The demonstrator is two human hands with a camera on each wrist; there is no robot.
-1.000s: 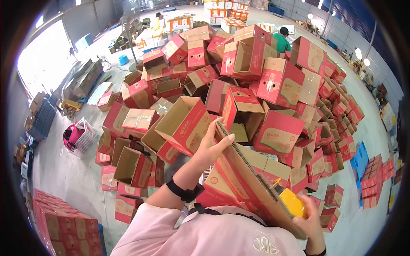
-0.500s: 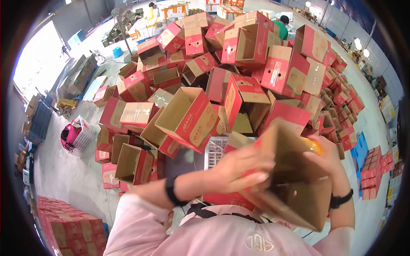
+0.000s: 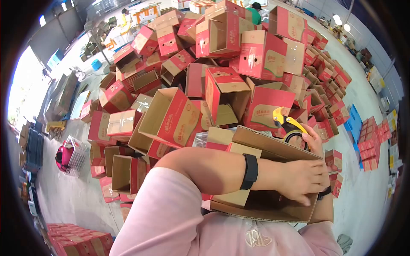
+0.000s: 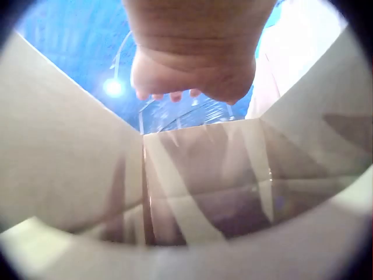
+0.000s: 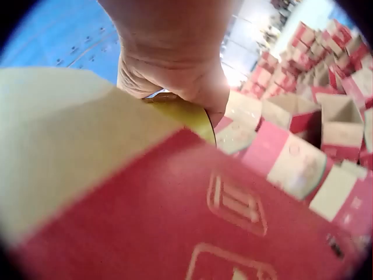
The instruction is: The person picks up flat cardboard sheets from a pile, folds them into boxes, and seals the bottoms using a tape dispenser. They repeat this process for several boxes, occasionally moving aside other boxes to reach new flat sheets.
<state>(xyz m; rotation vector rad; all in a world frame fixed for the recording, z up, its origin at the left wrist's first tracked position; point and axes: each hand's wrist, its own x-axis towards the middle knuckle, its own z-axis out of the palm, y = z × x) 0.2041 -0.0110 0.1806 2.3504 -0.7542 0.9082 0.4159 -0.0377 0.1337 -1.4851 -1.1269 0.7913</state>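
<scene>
An open cardboard carton [image 3: 273, 147] lies against my torso, its brown inside facing up. My left hand [image 3: 303, 181] reaches across it with the fingers laid over the right-hand wall. In the left wrist view, that hand [image 4: 192, 73] hangs above the carton's opening, fingertips near the far wall [image 4: 204, 175]. My right hand [image 3: 315, 141], just outside the carton's far right corner, grips a yellow and black tape dispenser [image 3: 290, 123]. The right wrist view shows the dispenser [image 5: 189, 116] under that hand, beside the carton's red outer side [image 5: 145, 204].
A large heap of red and brown cartons [image 3: 267, 55] rises in front of me. A white basket [image 3: 77, 155] with a pink item stands left. Stacked red cartons [image 3: 81, 241] sit at lower left, more on a blue pallet [image 3: 354, 132] at right. A person in green [image 3: 255, 15] is behind the heap.
The carton has turned from flattened on edge to opened out, its inside now facing up. My left hand has crossed rightward over it. The dispenser stays in my right hand, now raised beyond the carton.
</scene>
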